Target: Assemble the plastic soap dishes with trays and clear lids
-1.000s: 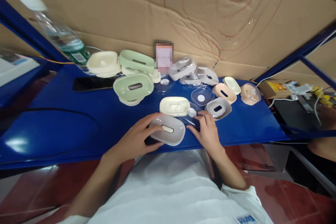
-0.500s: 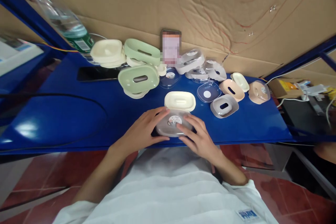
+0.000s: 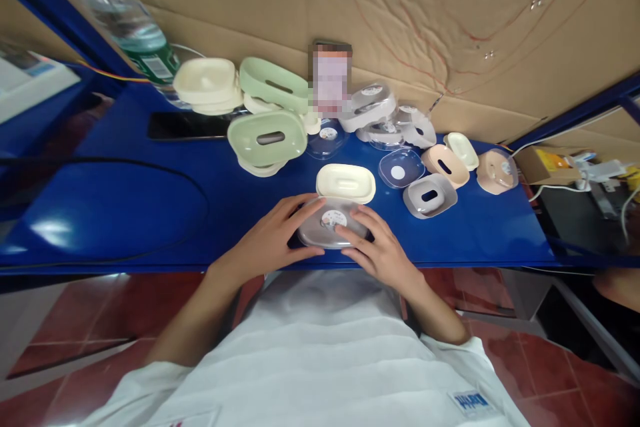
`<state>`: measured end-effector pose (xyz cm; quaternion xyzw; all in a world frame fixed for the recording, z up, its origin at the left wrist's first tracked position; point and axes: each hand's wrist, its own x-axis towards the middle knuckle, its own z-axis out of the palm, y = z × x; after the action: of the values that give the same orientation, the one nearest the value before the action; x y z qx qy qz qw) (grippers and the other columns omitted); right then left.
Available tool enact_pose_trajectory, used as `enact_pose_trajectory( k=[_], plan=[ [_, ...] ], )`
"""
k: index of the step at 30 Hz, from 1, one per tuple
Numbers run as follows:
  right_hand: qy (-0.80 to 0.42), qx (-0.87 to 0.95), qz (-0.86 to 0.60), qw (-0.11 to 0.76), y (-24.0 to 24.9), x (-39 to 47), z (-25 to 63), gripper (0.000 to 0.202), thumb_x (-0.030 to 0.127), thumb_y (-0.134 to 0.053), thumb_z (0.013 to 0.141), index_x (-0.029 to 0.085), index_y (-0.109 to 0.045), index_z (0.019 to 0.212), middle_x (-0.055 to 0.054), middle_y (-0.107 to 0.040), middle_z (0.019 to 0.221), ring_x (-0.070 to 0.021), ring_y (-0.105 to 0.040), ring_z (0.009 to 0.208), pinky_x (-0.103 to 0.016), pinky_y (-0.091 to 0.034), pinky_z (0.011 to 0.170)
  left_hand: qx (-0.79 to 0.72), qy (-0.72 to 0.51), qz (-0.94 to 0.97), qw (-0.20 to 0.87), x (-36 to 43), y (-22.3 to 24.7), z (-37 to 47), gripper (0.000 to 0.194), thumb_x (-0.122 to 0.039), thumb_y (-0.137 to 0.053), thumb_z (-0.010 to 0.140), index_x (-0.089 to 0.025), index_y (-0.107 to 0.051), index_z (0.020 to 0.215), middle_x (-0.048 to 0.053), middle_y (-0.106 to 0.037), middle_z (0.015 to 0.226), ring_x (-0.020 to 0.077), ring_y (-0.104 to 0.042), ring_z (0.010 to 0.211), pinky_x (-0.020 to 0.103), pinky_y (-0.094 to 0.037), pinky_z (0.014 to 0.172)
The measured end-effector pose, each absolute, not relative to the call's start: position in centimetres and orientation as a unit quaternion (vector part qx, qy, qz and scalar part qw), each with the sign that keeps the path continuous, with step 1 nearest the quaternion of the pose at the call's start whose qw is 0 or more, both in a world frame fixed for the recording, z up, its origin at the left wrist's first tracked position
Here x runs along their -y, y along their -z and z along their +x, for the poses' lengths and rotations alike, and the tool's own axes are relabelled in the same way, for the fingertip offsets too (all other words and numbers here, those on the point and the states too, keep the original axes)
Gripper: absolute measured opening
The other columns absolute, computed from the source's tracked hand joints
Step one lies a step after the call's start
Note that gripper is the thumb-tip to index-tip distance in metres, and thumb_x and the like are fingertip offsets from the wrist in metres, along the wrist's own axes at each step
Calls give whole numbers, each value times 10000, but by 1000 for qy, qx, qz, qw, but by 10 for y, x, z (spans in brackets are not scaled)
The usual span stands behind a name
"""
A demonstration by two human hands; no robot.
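Both hands sat on a grey soap box with clear lid (image 3: 331,230) at the near edge of the blue counter (image 3: 125,213). Left hand (image 3: 273,240) cupped the box's left end, fingers spread along its rim. Right hand (image 3: 377,250) pressed flat on the lid, fingertips beside the round sticker. Both grasping the same box. Cream soap box (image 3: 346,182) touched it on the far side. Beyond: green soap boxes (image 3: 267,137), a loose clear lid (image 3: 400,168), a grey tray (image 3: 430,195), pink pieces (image 3: 445,165). Water bottle (image 3: 125,20) stood far left against the cardboard wall (image 3: 450,27). A dark phone (image 3: 187,125) lay flat.
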<state>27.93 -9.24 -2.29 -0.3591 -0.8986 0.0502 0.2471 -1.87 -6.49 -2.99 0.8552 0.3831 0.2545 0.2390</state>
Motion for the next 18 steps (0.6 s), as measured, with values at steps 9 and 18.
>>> enact_pose_trajectory(
  k=[9, 18],
  plan=[
    [-51, 901, -382, 197, 24, 93, 279, 498, 314, -665, 1081, 325, -602, 1575, -121, -382, 1754, -379, -234, 1688, -622, -438, 1288, -404, -254, 838, 265, 65, 36, -21, 899, -665, -695, 996, -378, -289, 1744, 105, -469, 1703, 341, -491, 1533, 522, -449, 1277],
    [-124, 892, -363, 236, 19, 113, 309, 704, 204, -663, 1070, 399, -404, 1695, -75, -265, 1816, -362, -233, 1691, -643, -434, 1291, -388, -234, 845, 283, 64, 33, -19, 1082, -743, -723, 930, -323, -187, 1770, 150, -452, 1715, 378, -506, 1522, 543, -467, 1250]
  ],
)
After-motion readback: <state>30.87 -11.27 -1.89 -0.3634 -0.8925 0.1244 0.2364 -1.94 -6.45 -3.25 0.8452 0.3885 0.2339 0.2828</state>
